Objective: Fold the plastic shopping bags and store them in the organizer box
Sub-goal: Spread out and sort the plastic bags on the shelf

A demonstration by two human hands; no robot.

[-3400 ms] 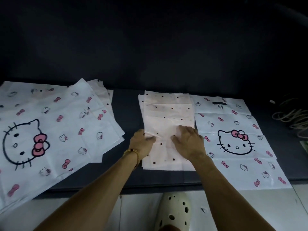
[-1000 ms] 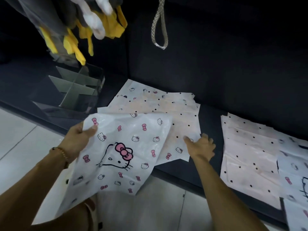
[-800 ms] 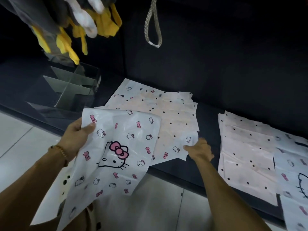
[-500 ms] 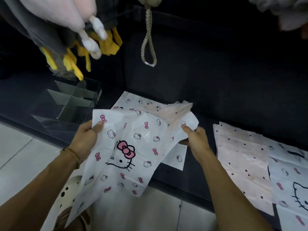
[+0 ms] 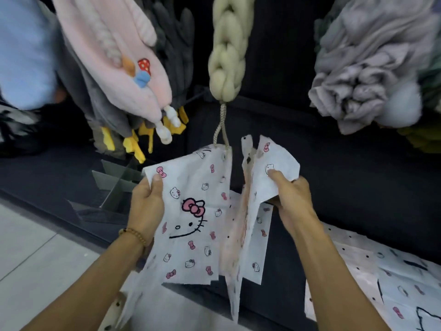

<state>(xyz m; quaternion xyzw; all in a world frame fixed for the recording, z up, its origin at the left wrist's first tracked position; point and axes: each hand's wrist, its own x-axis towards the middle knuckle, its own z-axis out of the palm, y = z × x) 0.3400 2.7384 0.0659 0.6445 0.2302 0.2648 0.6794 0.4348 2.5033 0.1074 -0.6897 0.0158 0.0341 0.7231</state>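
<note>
Bags were the whole handful: thin printed plastic, held up in the air over the near edge of the dark shelf (image 5: 358, 187). Far left on it stood the clear organizer box (image 5: 114, 185) with its dividers, empty as far as you could see. Your left hand (image 5: 148, 204) pinched the cat-face bag (image 5: 193, 218) by its top left corner, thumb on the print. Your right hand (image 5: 290, 199) gripped several loose bags (image 5: 253, 211) bunched together. I'd judge them featherlight, limp and slippery, so hold by corners and edges. More bags (image 5: 381, 278) lay flat at right.
</note>
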